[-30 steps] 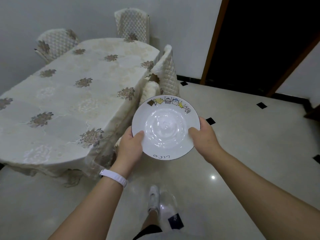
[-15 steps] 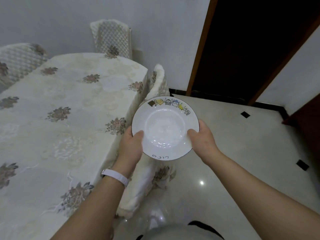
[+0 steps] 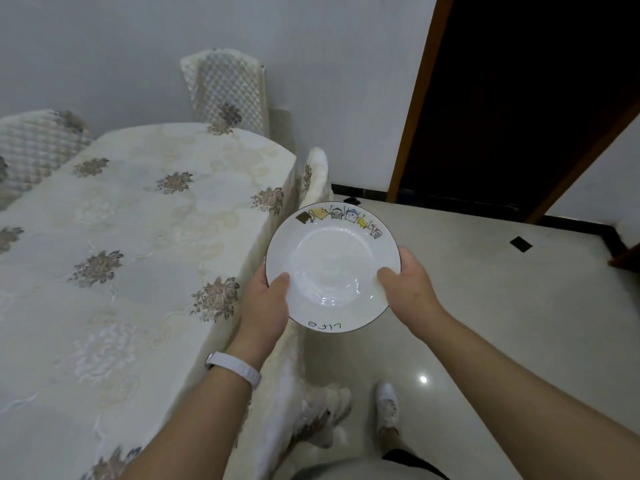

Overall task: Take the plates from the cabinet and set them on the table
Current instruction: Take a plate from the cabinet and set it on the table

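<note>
Head view: left hand (image 3: 265,303) and right hand (image 3: 408,289) grip the plate (image 3: 332,265) just right of the table (image 3: 121,254); best kept level, then lowered flat onto it.

A short dark handwritten word (image 3: 325,324) stands on the near rim of the white plate (image 3: 332,268), at lower centre of the frame. It is upside down to the camera and seems to read "Life".
</note>
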`<state>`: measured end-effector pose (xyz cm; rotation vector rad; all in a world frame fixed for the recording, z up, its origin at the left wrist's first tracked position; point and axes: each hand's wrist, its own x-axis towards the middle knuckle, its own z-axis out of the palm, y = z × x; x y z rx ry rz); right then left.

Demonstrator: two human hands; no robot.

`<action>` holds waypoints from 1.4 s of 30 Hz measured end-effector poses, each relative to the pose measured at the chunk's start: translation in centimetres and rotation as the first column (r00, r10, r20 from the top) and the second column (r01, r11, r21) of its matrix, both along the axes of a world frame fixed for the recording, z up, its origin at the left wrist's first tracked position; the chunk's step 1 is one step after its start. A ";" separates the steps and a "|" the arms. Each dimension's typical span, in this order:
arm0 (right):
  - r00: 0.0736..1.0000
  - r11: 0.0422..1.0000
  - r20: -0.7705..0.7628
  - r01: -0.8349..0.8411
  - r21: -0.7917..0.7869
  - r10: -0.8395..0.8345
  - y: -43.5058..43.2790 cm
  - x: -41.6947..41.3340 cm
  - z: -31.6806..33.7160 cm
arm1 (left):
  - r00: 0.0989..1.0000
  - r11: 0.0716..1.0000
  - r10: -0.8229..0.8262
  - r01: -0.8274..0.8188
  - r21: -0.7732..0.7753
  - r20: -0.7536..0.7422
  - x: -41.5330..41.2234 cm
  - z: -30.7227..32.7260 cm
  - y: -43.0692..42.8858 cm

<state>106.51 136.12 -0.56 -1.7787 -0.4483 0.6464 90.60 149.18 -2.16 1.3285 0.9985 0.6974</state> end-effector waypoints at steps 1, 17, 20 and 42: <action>1.000 1.000 -0.002 -0.015 0.001 0.015 0.5 1.7 -0.2 | 1.000 1.000 0.008 -0.008 0.005 -0.003 1.5 0.3 0.1; 0.981 0.978 -0.008 -0.192 0.078 0.193 6.3 21.7 3.0 | 0.978 0.976 0.202 -0.196 0.100 -0.059 20.0 5.0 3.3; 0.976 0.972 -0.007 -0.217 0.088 0.218 8.1 22.3 2.7 | 0.969 0.965 0.234 -0.222 0.138 -0.079 20.3 5.1 4.2; 0.869 0.873 0.101 -0.473 -0.122 0.485 36.0 23.3 0.6 | 0.872 0.871 0.490 -0.490 -0.036 -0.026 19.3 -1.1 28.5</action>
